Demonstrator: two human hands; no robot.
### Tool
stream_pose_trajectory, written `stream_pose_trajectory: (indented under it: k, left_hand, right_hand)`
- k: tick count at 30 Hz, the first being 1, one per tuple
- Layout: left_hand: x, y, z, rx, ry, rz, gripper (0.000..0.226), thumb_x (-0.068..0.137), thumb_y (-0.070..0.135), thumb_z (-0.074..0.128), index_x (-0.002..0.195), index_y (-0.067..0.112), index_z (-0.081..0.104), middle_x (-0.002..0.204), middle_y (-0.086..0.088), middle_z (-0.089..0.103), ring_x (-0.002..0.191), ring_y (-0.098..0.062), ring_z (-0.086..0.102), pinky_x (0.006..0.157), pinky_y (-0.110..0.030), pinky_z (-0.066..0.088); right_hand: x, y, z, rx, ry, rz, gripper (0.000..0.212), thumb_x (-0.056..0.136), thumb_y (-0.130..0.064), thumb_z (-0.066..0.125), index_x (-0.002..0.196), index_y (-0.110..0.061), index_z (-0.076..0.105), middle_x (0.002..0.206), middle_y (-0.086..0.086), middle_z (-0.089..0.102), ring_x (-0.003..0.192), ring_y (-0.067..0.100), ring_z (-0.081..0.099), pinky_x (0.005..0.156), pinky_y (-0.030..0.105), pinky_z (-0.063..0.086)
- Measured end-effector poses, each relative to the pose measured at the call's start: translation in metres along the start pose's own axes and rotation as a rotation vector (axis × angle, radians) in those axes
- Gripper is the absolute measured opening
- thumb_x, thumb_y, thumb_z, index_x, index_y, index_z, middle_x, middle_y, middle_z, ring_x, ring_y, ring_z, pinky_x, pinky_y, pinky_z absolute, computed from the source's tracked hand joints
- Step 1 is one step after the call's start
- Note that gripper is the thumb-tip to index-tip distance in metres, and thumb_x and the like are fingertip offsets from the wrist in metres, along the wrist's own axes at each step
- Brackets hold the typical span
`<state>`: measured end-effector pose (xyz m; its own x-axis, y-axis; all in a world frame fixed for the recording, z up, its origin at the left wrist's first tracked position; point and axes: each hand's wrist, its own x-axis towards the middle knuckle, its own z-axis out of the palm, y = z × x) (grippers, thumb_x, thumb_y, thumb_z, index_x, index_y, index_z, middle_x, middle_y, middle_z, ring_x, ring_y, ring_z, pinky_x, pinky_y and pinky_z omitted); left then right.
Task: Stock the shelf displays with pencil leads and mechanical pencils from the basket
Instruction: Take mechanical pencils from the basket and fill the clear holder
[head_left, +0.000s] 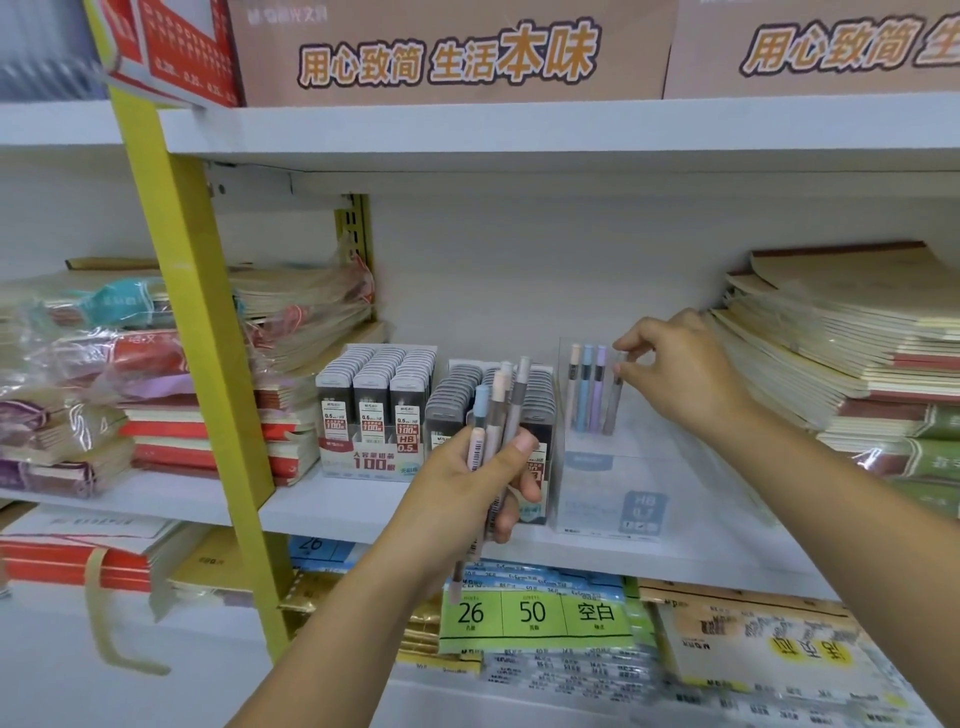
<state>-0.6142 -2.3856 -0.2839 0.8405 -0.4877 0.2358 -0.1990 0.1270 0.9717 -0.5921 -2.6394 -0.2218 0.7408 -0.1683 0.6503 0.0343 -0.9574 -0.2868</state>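
My left hand (480, 486) grips a bunch of mechanical pencils (498, 410) in blue, peach and grey, upright in front of the shelf. My right hand (675, 364) pinches the top of a grey pencil (613, 405) that stands in a clear display stand (597, 467). Three pencils, peach, blue and purple (586, 387), stand in the same stand just left of it. Two display boxes of pencil lead cases (376, 400) sit to the left; the nearer lead box (540, 400) is partly hidden by my left hand. The basket is out of view.
Stacked notebooks (841, 353) fill the shelf's right side, close to my right wrist. Wrapped notebook bundles (145, 384) lie left of a yellow upright (208, 364). Cardboard boxes (447, 52) sit on the shelf above. Paper pads (535, 613) lie on the shelf below.
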Motion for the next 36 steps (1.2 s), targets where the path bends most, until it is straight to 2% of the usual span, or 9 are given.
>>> stream_pose_trajectory:
  k: [4,6,9,12,17,26,29,32,36]
  left_hand:
    - [-0.002,0.006,0.004,-0.015,-0.013,-0.001,0.024,0.090,0.047,0.065,0.100,0.026,0.067,0.077,-0.002,0.072,0.048,-0.013,0.051,0.050,-0.026,0.048]
    - [-0.001,0.009,0.008,-0.032,-0.028,-0.002,0.034,0.087,0.048,0.067,0.108,0.021,0.068,0.078,-0.003,0.074,0.048,-0.012,0.054,0.050,-0.024,0.049]
    - [0.000,0.014,0.015,-0.068,-0.070,-0.003,0.037,0.081,0.047,0.069,0.107,0.021,0.071,0.082,-0.006,0.076,0.052,-0.013,0.060,0.050,-0.024,0.050]
    - [0.002,0.017,0.023,-0.083,-0.118,-0.008,0.040,0.080,0.046,0.067,0.111,0.021,0.070,0.083,-0.008,0.076,0.056,-0.015,0.064,0.052,-0.025,0.052]
    - [0.003,0.016,0.026,-0.089,-0.108,-0.049,0.038,0.091,0.048,0.057,0.115,0.020,0.065,0.089,-0.009,0.078,0.057,-0.015,0.065,0.052,-0.024,0.052]
    - [0.008,0.009,0.025,-0.068,0.066,-0.011,0.020,0.102,0.035,0.052,0.105,0.021,0.065,0.074,-0.003,0.074,0.036,-0.007,0.037,0.034,-0.017,0.029]
    - [0.009,0.008,0.021,-0.099,0.106,0.009,0.021,0.101,0.036,0.053,0.106,0.019,0.063,0.069,-0.003,0.072,0.036,-0.008,0.032,0.034,-0.017,0.026]
    - [0.011,0.007,0.018,-0.123,0.132,0.028,0.020,0.101,0.037,0.054,0.107,0.020,0.064,0.078,-0.007,0.075,0.038,-0.010,0.031,0.035,-0.018,0.025]
    - [0.011,0.004,0.016,-0.107,0.141,0.039,0.019,0.100,0.038,0.054,0.107,0.024,0.065,0.083,-0.009,0.076,0.039,-0.010,0.031,0.036,-0.019,0.026]
  right_hand:
    - [-0.013,-0.017,-0.014,-0.050,0.094,-0.068,0.032,0.091,-0.025,0.064,0.123,-0.020,0.064,0.112,0.002,0.060,0.112,0.023,0.044,0.090,0.030,0.036]
    - [-0.026,-0.037,-0.026,0.156,0.081,-0.091,0.021,0.094,-0.029,0.060,0.113,-0.024,0.069,0.100,-0.009,0.064,0.099,0.012,0.053,0.080,0.018,0.036]
    - [-0.047,-0.068,-0.038,0.693,-0.244,0.006,0.015,0.091,-0.030,0.063,0.104,-0.030,0.070,0.091,-0.016,0.073,0.086,-0.005,0.064,0.070,0.002,0.042]
    - [-0.056,-0.080,-0.042,0.946,-0.326,0.073,0.025,0.088,-0.017,0.068,0.112,-0.019,0.067,0.087,-0.001,0.076,0.077,0.001,0.069,0.063,0.005,0.046]
    - [-0.047,-0.066,-0.054,1.070,-0.137,0.172,0.022,0.087,-0.006,0.067,0.105,-0.016,0.060,0.071,0.000,0.073,0.059,0.010,0.065,0.051,0.017,0.046]
    - [-0.016,-0.025,-0.071,0.878,0.130,0.087,0.025,0.089,-0.008,0.067,0.096,-0.026,0.051,0.078,0.001,0.075,0.066,0.015,0.070,0.056,0.022,0.051]
    - [-0.011,-0.014,-0.057,0.560,0.070,-0.004,0.026,0.088,-0.014,0.069,0.094,-0.034,0.053,0.080,0.000,0.072,0.076,0.015,0.070,0.067,0.030,0.054]
    - [-0.013,-0.010,-0.034,0.281,0.012,-0.133,0.028,0.087,-0.016,0.070,0.098,-0.034,0.052,0.085,-0.006,0.068,0.078,0.001,0.064,0.073,0.022,0.053]
    - [-0.012,-0.007,-0.017,0.225,-0.011,-0.154,0.029,0.085,-0.015,0.071,0.097,-0.032,0.051,0.081,-0.011,0.063,0.077,0.004,0.063,0.073,0.026,0.053]
